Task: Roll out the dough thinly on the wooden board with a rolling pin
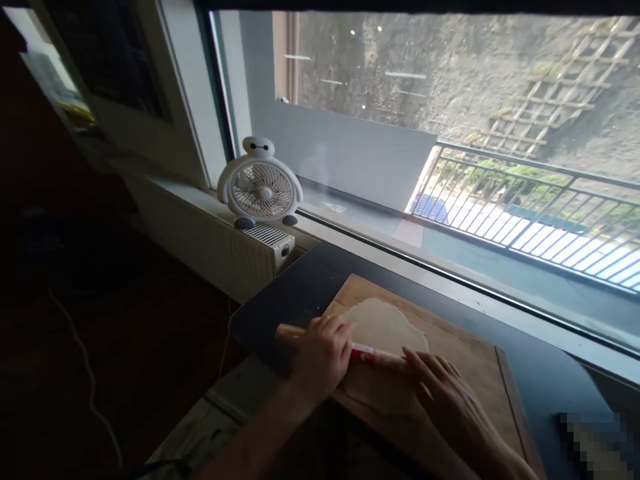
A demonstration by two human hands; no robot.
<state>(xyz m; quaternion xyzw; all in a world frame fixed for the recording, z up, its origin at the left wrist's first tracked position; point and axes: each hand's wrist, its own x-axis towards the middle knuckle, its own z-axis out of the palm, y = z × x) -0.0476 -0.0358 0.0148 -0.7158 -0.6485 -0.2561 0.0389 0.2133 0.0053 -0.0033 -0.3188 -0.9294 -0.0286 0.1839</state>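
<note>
A rolling pin (385,361) with a red printed band lies across a thin, flat sheet of dough (387,325). My left hand (324,348) is closed around the pin, and its bare wooden end pokes out to the left. Over the pin's right part rests my right hand (445,390), fingers bent over it and hiding that end. The dough spreads on both sides of the pin, with an uneven rim. Beneath it is a wooden cutting board (470,357), set at an angle.
The board sits on a dark table (547,373) beside a large window. A white character-shaped fan (265,192) stands on a slatted radiator (220,243) at the back left. A pixelated object (597,440) lies at the lower right. A white cable (90,373) hangs at the left.
</note>
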